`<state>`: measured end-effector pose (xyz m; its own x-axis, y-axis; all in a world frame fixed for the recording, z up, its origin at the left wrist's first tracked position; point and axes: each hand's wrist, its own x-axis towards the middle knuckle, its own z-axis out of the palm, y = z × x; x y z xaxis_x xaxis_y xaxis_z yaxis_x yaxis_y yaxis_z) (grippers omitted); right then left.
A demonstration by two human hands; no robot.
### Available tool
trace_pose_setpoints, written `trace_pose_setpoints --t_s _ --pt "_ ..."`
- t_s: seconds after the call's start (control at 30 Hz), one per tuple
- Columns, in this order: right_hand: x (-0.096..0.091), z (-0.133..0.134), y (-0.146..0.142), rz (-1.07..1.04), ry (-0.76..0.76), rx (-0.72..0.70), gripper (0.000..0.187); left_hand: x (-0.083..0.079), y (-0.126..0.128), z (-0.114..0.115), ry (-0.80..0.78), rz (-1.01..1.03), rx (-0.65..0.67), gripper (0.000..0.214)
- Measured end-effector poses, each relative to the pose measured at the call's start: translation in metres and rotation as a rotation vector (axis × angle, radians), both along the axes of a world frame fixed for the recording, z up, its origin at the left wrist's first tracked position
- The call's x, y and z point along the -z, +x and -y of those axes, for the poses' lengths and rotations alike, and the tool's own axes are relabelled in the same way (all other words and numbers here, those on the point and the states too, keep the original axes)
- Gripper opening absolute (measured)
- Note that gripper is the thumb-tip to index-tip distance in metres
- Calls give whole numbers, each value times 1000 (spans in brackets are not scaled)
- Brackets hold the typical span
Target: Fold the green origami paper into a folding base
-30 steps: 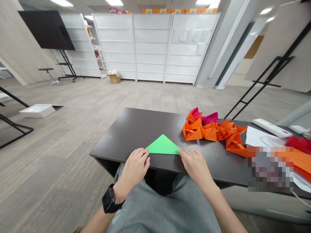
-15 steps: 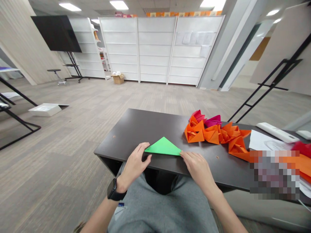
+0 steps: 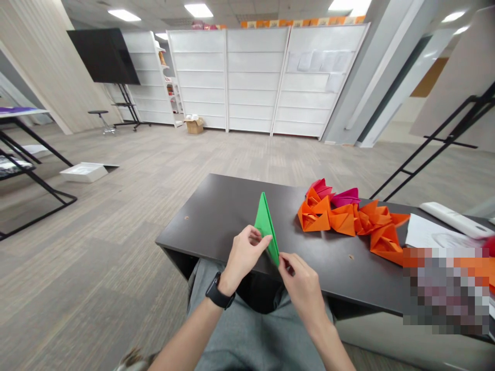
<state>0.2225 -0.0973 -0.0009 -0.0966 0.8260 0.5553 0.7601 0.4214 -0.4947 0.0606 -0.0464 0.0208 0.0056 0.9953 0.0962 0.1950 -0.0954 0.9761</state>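
A folded sheet of green paper [image 3: 267, 226] is held up off the dark table [image 3: 228, 206], its narrow tip pointing away from me. My left hand [image 3: 247, 252] pinches its near left side between thumb and fingers. At the paper's lower near corner, my right hand [image 3: 299, 278] grips it with thumb and forefinger. Part of the paper is hidden behind my left fingers. To the right lie several orange folded paper pieces [image 3: 315, 214], with a magenta folded piece [image 3: 346, 198] and a red one [image 3: 320, 188] behind them.
White paper [image 3: 423, 232] and a long white device [image 3: 456, 219] lie at the table's right end, beside a blurred-out patch. A white box [image 3: 85, 172] sits on the floor at left. A black-legged stand [image 3: 421, 154] rises beyond the table's right side.
The green triangle, flat along the table's near edge before, is now lifted and turned so its tip points away. My left hand has moved right and closed on it. The view has shifted slightly left.
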Motion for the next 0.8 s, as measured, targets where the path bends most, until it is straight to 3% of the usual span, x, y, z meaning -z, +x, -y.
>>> trace_pose_setpoints --t_s 0.33,0.8 --pt "-8 0 -11 -54 -64 -35 18 -23 5 0 52 -122 -9 10" --pt "-6 -7 -12 10 -112 -38 22 -20 7 0 94 -154 -62 23"
